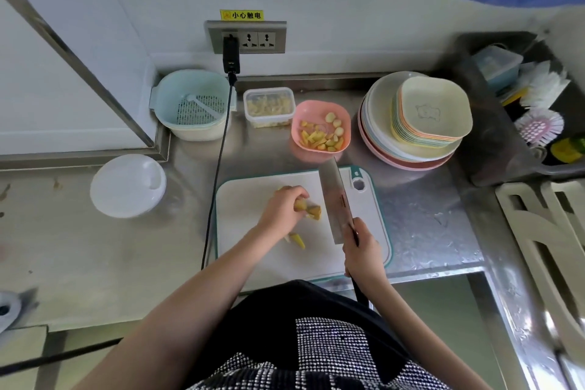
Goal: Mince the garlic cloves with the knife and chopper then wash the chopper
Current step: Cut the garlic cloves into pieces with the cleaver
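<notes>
A white cutting board (253, 241) with a teal rim lies on the steel counter in front of me. My left hand (283, 207) holds a few yellowish garlic pieces (311, 210) down on it with curled fingers. More cut pieces (297, 240) lie nearer me on the board. My right hand (364, 252) grips the handle of a cleaver (336, 203), whose blade stands just right of the held garlic. A pink bowl (321, 127) behind the board holds cloves and cut pieces. The white round chopper (128, 185) sits on the counter to the left.
A black cable (218, 168) runs from the wall socket down past the board's left edge. Behind stand a pale blue strainer basket (194, 104), a clear tub (269, 107) and a stack of plates (414, 123). A rack with brushes (538, 123) and the sink (443, 310) lie to the right.
</notes>
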Demonstrator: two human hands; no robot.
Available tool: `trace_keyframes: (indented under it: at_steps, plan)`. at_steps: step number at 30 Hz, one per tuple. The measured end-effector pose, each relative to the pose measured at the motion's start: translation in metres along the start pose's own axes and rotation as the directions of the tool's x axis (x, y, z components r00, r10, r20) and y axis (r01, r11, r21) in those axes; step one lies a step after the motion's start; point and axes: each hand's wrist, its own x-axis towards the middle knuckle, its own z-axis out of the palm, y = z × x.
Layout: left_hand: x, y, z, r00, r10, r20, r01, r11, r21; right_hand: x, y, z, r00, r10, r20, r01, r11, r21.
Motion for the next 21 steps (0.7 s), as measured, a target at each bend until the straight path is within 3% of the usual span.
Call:
trace_keyframes:
  at_steps: [5, 10, 15, 19, 21]
  plan:
    - [-0.011, -0.01, -0.011, 0.998, -0.06, -0.034, 0.054, 0.985, -0.165, -0.001, -0.004, 0.007, 0.998, -0.04, 0.039, 0.041, 0.999, -0.019]
    - [-0.036, -0.02, -0.026, 0.991, -0.05, -0.128, 0.028, 0.985, -0.172, -0.006, -0.013, 0.015, 0.99, -0.089, 0.11, 0.088, 0.996, 0.011]
    - [-0.064, -0.044, -0.031, 0.992, -0.027, -0.122, 0.011, 0.992, -0.128, -0.012, -0.023, 0.021, 0.973, -0.136, 0.186, 0.143, 0.989, -0.025]
    - [-0.071, -0.048, -0.035, 0.955, -0.09, -0.284, 0.064, 0.993, -0.1, -0.019, -0.031, 0.025, 0.957, -0.176, 0.229, 0.191, 0.98, -0.046]
    - [-0.076, -0.048, -0.035, 0.946, -0.135, -0.293, 0.109, 0.989, -0.103, -0.022, -0.034, 0.029, 0.946, -0.194, 0.258, 0.218, 0.974, -0.068]
